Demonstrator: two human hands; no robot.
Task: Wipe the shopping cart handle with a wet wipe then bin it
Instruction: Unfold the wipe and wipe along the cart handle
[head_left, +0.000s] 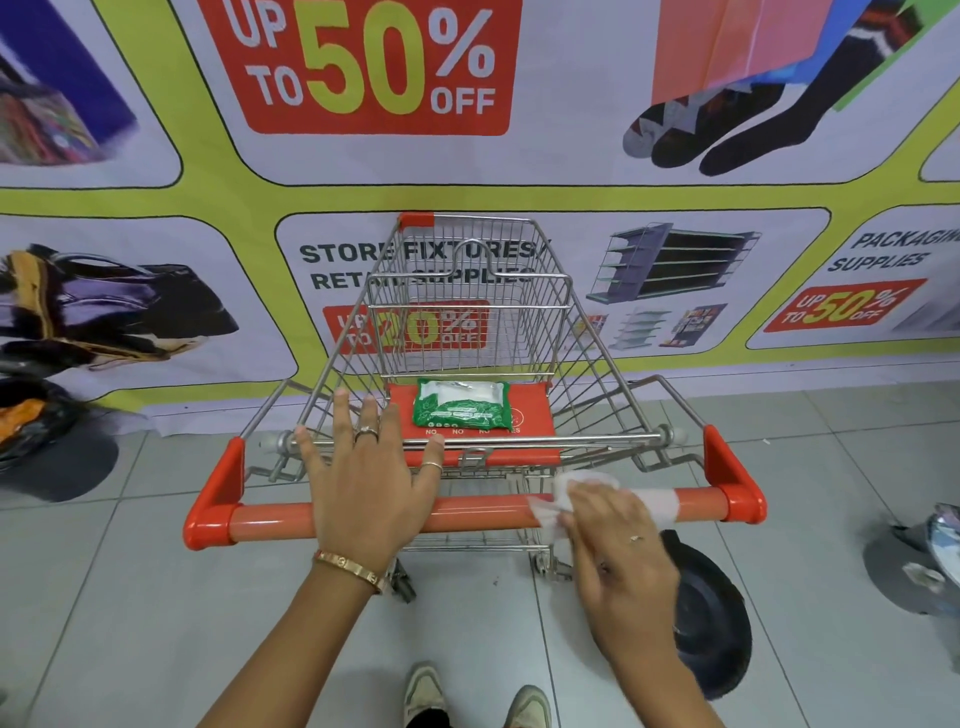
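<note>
The shopping cart's orange handle (280, 519) runs across the middle of the head view. My left hand (371, 483) lies flat over the handle's centre, fingers spread, holding nothing. My right hand (618, 540) presses a white wet wipe (558, 499) onto the handle's right part; the wipe drapes over the bar and a white patch shows further right. A green wet-wipe pack (460, 405) lies on the cart's red child-seat flap. A black bin (714, 608) stands on the floor under my right forearm, partly hidden by it.
The wire cart basket (470, 291) faces a wall banner with sale posters right ahead. A black bag (36, 415) lies on the floor at the left, and a silvery object (935, 551) sits at the right edge. My shoes (478, 696) show below on grey tiles.
</note>
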